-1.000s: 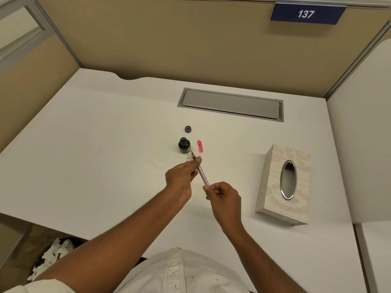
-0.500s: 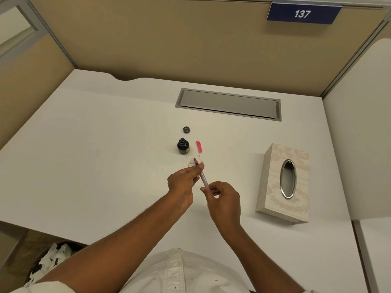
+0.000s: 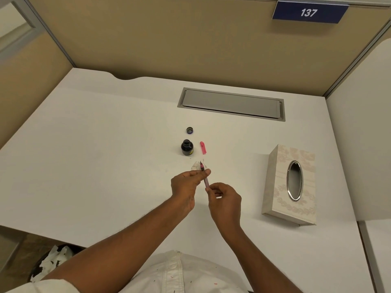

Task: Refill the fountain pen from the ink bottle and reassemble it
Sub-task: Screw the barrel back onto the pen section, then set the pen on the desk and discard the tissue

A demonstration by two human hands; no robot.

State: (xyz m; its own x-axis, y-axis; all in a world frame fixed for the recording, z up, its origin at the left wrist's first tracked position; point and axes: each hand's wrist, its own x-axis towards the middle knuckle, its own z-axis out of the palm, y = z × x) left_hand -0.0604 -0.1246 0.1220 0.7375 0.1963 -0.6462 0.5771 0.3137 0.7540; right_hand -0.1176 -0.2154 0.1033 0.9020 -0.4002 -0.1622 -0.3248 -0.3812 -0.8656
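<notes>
Observed: my left hand (image 3: 187,183) pinches the front section of the fountain pen (image 3: 204,176) between thumb and fingers, nib pointing away toward the ink bottle (image 3: 187,147). My right hand (image 3: 225,199) is closed on the pen's rear end with its fingertips. The pen is held just above the tabletop (image 3: 105,166), tilted, with a small scrap of tissue (image 3: 195,166) at or under the nib; whether nib and tissue touch cannot be told.

The bottle stands open, near the nib, its cap (image 3: 190,130) lying apart behind it. A pink pen part (image 3: 203,147) lies just beside the bottle on its right. A tissue box (image 3: 291,185) sits well apart to the right.

Assessment: the step in hand appears to be turning the rear against the front section, either working the filler or seating the parts; the detail is too small to settle which.

Recommendations:
- Keep the left grip fixed and let only the right fingers rotate.
- Hold the nib over the tissue so that any drip lands there.
- Keep both wrists clear of the open bottle; a knock would spill it.
- Turn gently and stop at resistance to spare the threads.
</notes>
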